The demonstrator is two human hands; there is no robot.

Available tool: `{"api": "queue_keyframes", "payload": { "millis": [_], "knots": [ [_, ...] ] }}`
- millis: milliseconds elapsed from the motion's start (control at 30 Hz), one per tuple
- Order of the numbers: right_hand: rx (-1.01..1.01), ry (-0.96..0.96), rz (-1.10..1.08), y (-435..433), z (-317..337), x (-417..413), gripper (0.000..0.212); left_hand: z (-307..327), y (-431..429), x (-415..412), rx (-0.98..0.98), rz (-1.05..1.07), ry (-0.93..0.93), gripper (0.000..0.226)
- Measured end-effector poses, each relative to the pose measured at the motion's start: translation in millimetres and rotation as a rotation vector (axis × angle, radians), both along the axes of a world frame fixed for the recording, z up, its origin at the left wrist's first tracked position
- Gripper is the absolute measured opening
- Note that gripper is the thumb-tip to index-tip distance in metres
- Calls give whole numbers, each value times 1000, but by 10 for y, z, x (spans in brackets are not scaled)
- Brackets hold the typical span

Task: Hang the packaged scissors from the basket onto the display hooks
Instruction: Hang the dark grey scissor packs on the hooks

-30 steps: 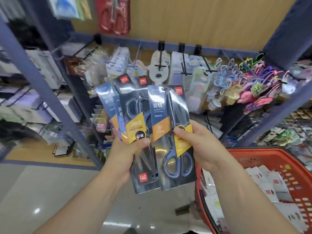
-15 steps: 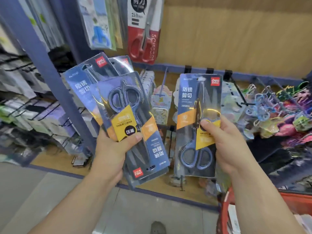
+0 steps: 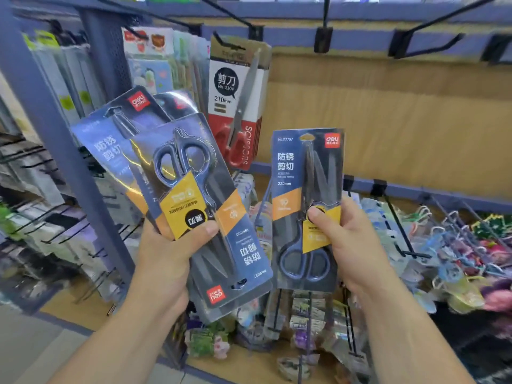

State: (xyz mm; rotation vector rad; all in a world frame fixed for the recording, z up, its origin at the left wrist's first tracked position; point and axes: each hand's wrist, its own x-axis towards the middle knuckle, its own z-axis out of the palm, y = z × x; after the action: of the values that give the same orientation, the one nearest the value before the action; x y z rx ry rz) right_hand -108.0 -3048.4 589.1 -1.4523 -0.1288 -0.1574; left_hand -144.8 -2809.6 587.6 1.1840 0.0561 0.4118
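My left hand point(image 3: 169, 256) grips a fanned stack of blue packaged scissors point(image 3: 194, 195), the front pack turned upside down. My right hand point(image 3: 349, 239) holds a single blue scissors pack point(image 3: 302, 176) upright, thumb on its yellow label, hang hole at the top. Bare black display hooks point(image 3: 432, 48) stick out from the blue rail above the wooden back panel, up and to the right of the single pack. A red-and-white scissors pack point(image 3: 238, 106) hangs on a hook at the upper middle. The basket is out of view.
A blue shelf upright point(image 3: 41, 128) slants down the left side, with stationery packs on hooks behind it. Lower hooks carry small packets point(image 3: 304, 322) and colourful trinkets point(image 3: 471, 245) at the right. Pale floor shows at the bottom left.
My view has tilted up and closer to the shelf, so the red basket has dropped out of sight. My right hand has drawn the single pack apart from the stack and raised it.
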Motion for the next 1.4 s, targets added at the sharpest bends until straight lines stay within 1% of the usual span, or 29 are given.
{"api": "queue_keyframes", "payload": {
  "millis": [67, 167, 300, 333, 400, 467, 533, 667, 767, 800, 900, 1000, 1033, 1067, 1167, 1200, 1300, 1400],
  "knots": [
    [0, -50, -10, -20, 108, 80, 19, 49, -11, 83, 6, -1, -15, 40],
    [-54, -145, -42, -33, 248, 181, 16, 111, -33, 211, 21, -25, -52, 39],
    [-56, -184, -71, -17, 337, 269, 16, 120, -8, 362, 28, -56, -78, 45],
    [-50, -188, -72, -15, 355, 285, 16, 126, -5, 386, 26, -62, -79, 53],
    [-43, -206, -67, -17, 411, 312, 16, 124, 7, 437, 31, -71, -70, 77],
    [-64, -228, -65, -22, 480, 337, 21, 139, 14, 473, 36, -79, -59, 85],
    [-89, -255, -64, -14, 549, 371, 16, 147, 20, 509, 37, -86, -45, 94],
    [-117, -298, -78, 27, 668, 442, 12, 154, 12, 564, 61, -58, -43, 95],
    [-129, -330, -89, 59, 718, 489, 9, 135, -9, 615, 47, -58, -41, 84],
    [-124, -339, -88, 64, 726, 497, 9, 145, -22, 622, 48, -54, -37, 87],
    [-62, -340, -73, 72, 741, 497, 9, 134, -9, 641, 41, -40, -45, 108],
    [-63, -333, -74, 59, 749, 500, 7, 158, -16, 636, 32, -50, -41, 114],
    [-69, -332, -75, 58, 751, 512, 6, 163, -20, 638, 37, -50, -45, 113],
    [-71, -331, -74, 58, 755, 524, 7, 174, -28, 639, 47, -50, -47, 108],
    [-79, -317, -73, 77, 772, 551, 12, 181, -42, 643, 63, -68, -64, 71],
    [-83, -314, -74, 80, 775, 555, 12, 184, -48, 642, 62, -76, -64, 66],
    [-68, -309, -70, 89, 773, 550, 8, 168, -38, 643, 65, -86, -61, 64],
    [-65, -325, -80, 93, 788, 523, 9, 170, -19, 643, 73, -85, -60, 66]
  ]
}}
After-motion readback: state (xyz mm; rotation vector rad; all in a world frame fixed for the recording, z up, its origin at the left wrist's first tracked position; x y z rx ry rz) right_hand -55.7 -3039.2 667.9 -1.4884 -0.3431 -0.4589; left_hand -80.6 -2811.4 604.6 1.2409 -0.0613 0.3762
